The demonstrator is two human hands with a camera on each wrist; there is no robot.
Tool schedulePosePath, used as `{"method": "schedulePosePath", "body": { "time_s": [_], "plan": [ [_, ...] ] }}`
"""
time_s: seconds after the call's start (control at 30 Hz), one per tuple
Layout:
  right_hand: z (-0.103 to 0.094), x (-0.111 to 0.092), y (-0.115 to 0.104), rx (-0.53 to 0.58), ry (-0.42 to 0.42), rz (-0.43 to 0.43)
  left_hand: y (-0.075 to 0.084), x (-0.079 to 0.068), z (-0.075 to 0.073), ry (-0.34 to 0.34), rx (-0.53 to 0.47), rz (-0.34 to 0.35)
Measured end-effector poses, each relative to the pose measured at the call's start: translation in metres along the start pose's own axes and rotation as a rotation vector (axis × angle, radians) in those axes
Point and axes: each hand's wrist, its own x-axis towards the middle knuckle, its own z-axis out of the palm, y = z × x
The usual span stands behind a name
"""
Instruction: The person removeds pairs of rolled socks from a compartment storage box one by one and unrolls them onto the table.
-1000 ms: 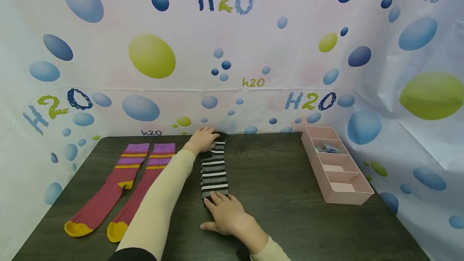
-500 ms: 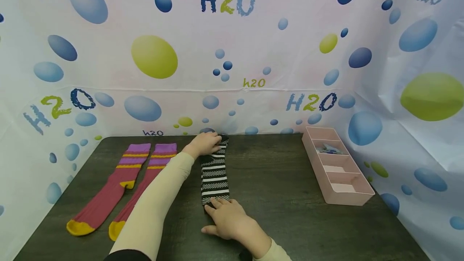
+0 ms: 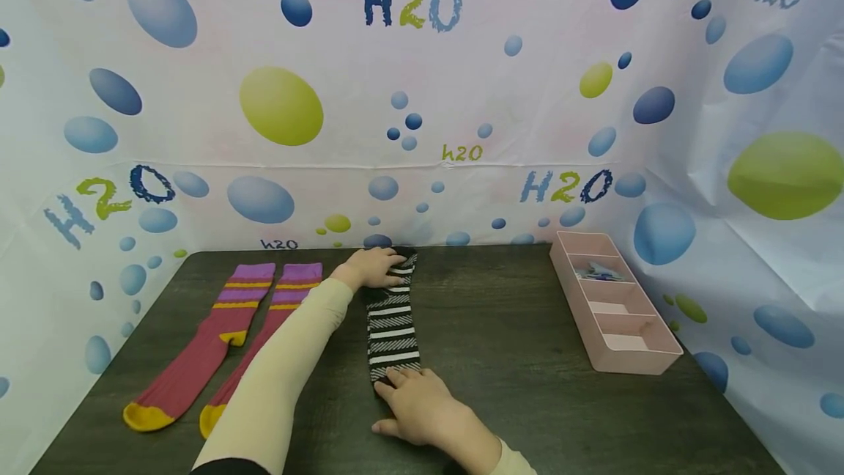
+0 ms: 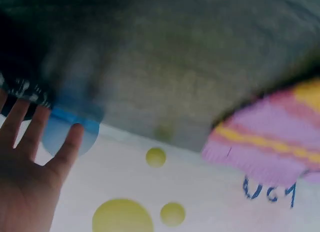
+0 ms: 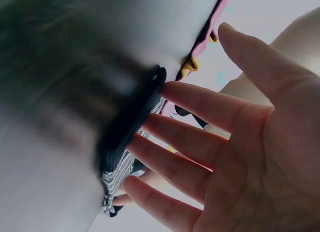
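A black-and-white striped sock (image 3: 393, 336) lies lengthwise on the dark table, its far end near the table's back edge. My left hand (image 3: 371, 267) rests on that far end, palm down; in the left wrist view its fingers (image 4: 31, 127) stretch out straight to the black sock edge. On the near end lie the fingertips of my right hand (image 3: 422, 403), thumb held apart to the left. The right wrist view shows those fingers (image 5: 200, 99) extended against the sock's dark end (image 5: 127, 124). Parts of the sock are hidden beneath both hands.
To the left, a maroon sock (image 3: 198, 354) with purple and yellow bands lies flat beside a matching sock (image 3: 290, 299), partly covered by my left sleeve. A pink divided box (image 3: 583, 328) stands at the right with small items in one compartment. A bubble-printed curtain (image 3: 501, 94) hangs behind.
The striped sock's near end has shifted slightly toward me together with my right hand. My left hand has slid a little nearer along the sock's far end.
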Motion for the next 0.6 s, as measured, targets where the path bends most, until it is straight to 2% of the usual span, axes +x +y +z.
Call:
{"method": "schedulePosePath", "body": {
  "time_s": [0.13,0.27,0.43,0.6],
  "plan": [
    [0.002,-0.006,0.005,0.009,0.018,0.018,-0.004,-0.011,-0.007,-0.036,0.03,-0.026],
    [0.0,-0.013,0.017,0.039,0.028,0.085,-0.012,-0.028,-0.013,-0.054,0.063,-0.048],
    [-0.002,-0.016,0.035,0.07,0.018,0.185,-0.018,-0.05,-0.016,-0.052,0.108,-0.065],
    [0.0,-0.016,0.057,0.078,0.041,0.264,-0.016,-0.071,-0.014,-0.045,0.129,-0.069]
  ]
}}
